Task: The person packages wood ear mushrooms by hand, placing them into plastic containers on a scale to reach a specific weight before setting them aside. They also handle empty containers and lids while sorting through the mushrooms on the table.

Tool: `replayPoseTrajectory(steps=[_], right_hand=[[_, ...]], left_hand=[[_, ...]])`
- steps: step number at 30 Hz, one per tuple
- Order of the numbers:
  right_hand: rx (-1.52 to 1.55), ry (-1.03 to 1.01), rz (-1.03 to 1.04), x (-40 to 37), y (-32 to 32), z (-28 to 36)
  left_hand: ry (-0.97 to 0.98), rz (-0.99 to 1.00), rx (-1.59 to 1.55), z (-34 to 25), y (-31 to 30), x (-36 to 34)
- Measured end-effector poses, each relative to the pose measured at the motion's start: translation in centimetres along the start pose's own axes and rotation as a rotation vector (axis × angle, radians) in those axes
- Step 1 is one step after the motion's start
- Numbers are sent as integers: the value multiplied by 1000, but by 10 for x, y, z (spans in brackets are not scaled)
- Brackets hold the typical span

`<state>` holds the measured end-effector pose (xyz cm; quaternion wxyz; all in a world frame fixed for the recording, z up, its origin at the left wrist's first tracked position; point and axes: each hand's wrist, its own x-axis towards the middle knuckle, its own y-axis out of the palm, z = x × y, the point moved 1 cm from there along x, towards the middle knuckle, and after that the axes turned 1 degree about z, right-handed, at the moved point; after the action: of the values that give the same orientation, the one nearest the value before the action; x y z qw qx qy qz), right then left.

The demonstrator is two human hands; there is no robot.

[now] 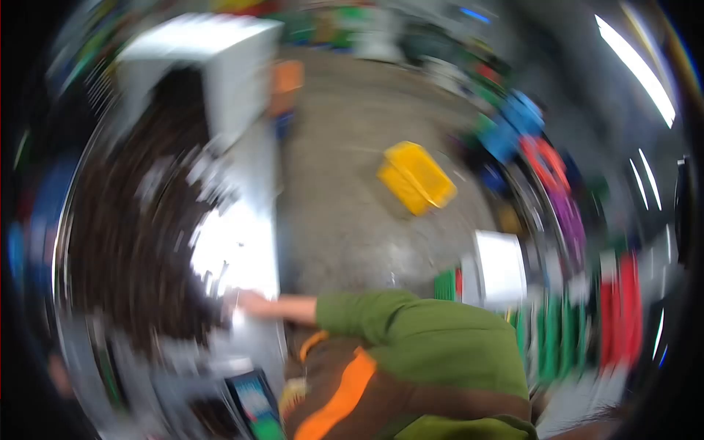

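My right hand [253,303], at the end of a green sleeve [418,315], reaches over the shiny metal table [253,176]. It is at the near edge of a broad pile of dark brown pieces [125,242]. Motion smears the fingers, so neither their pose nor anything in them can be made out. The pieces are too blurred to name. My left hand is out of sight; only a bit of green cloth [469,427] shows at the bottom edge. I wear a brown apron with orange trim [341,396].
A dark-framed flat object with blue and green areas [253,403] lies by the table's near side. A white box-like housing [238,66] stands over the far end. A yellow crate [416,178] sits on the floor. Green and red stacked items [561,337] and a white panel [501,266] stand right.
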<state>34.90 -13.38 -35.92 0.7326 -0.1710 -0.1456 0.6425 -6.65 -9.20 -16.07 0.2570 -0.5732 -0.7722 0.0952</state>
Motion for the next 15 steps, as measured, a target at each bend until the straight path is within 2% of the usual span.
replayPoseTrajectory(steps=[1,2,3,5,6,7,9,10,11,13,14,15], right_hand=[[-100,-89,18,6,0,-12],[438,-18,-24,10,15,-39],[306,76,1,21,2,-26],[253,215,-8,26,-6,26],[291,247,9,28,-2,30],[280,140,5,31,3,31],[-101,57,35,41,10,32],[-93,100,80,49,13,31],[-163,46,92,55,20,36],[83,44,194,66,32,56],[111,106,251,64,36,86],[72,86,272,70,47,90]], left_hand=[[-105,19,-145,32,-15,0],[-212,24,-281,61,-30,-2],[-223,-81,-214,2,-23,-17],[-214,-198,-291,14,-44,-37],[-237,-259,-289,15,-54,-49],[-241,-296,-299,15,-64,-60],[-310,-375,-296,22,-79,-86],[-350,-389,-314,30,-77,-94],[-361,-405,-318,36,-79,-105],[-485,-414,-353,57,-83,-128],[-505,-413,-379,63,-83,-137],[-520,-420,-379,70,-83,-145]])
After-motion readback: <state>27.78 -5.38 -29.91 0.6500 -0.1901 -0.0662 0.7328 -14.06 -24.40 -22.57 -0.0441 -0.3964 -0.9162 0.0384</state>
